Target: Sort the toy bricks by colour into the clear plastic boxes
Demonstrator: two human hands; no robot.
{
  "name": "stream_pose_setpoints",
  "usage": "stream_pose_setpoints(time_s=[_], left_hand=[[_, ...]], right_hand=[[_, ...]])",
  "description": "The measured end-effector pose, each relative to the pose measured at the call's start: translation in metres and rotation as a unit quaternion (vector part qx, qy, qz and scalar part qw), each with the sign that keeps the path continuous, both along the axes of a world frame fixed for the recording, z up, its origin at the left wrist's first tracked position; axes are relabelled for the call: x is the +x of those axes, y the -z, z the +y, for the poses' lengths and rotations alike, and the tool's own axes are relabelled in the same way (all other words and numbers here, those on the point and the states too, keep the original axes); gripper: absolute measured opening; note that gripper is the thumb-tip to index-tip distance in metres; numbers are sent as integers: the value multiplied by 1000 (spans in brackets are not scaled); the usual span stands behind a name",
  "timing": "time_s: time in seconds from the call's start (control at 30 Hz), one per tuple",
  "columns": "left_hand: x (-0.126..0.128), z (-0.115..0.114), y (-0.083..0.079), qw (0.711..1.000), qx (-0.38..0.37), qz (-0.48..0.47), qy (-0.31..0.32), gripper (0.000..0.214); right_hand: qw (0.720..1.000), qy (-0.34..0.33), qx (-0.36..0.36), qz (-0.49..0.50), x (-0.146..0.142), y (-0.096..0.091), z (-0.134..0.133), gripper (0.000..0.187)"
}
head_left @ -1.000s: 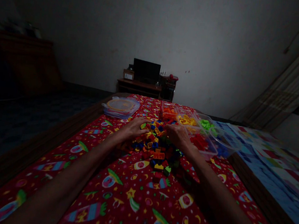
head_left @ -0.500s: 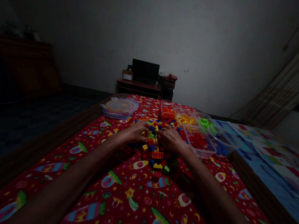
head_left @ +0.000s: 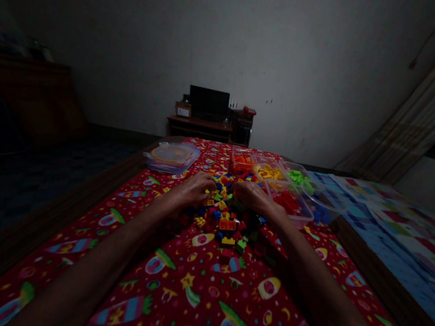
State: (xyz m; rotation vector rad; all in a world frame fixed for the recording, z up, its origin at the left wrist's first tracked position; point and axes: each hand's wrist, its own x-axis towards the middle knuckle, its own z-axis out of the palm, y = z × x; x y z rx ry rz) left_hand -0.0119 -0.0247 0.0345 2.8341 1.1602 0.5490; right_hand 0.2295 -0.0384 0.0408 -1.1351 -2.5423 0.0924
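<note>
A heap of small toy building bricks (head_left: 220, 204) in red, yellow, blue, green and orange lies on a red patterned cloth. On the heap's left side my left hand (head_left: 198, 188) is closed, its fingers curled down among the bricks. Across from it, my right hand (head_left: 253, 195) bends over the right side, closed too, with its fingertips mostly hidden. What either hand pinches is too small and dark to make out. Nearest to me, an orange brick (head_left: 227, 225), a yellow brick (head_left: 228, 241) and a green brick (head_left: 240, 245) lie at the heap's front.
Clear boxes of sorted bricks stand beyond my right hand: orange (head_left: 243, 160), yellow (head_left: 269, 172), green (head_left: 299, 178), red (head_left: 287, 202) and a round blue one (head_left: 322, 214). Stacked clear lids (head_left: 173, 157) lie at the back left. A bed (head_left: 386, 234) adjoins on the right.
Both hands have drawn slightly apart, and more bricks show between them. Several bricks at the front left of the heap have shifted. The view has turned a little right.
</note>
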Motion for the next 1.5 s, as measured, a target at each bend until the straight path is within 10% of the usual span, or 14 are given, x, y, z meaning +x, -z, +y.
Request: stream_pose_setpoints(time_s=[0.17,0.43,0.73,1.0,1.23,1.5], left_hand=[[-11,6,9,1000,2,-6,-6,36],[15,-19,-13,998,-19,-45,34,18],[47,-53,-14,989,-21,105,105,16],[36,-28,-17,982,-43,-151,-108,23],[42,-32,-12,991,-25,-118,-64,18],[39,-26,-15,987,3,-152,-51,30]], right_hand=[[998,29,16,-44,2,-3,-3,22],[972,96,50,210,-1,-25,-13,25],[955,175,37,236,6,-30,-12,22],[914,179,-166,323,10,-16,1,14],[906,52,-259,330,-12,-9,-8,21],[944,82,-104,302,-3,-16,-7,19]])
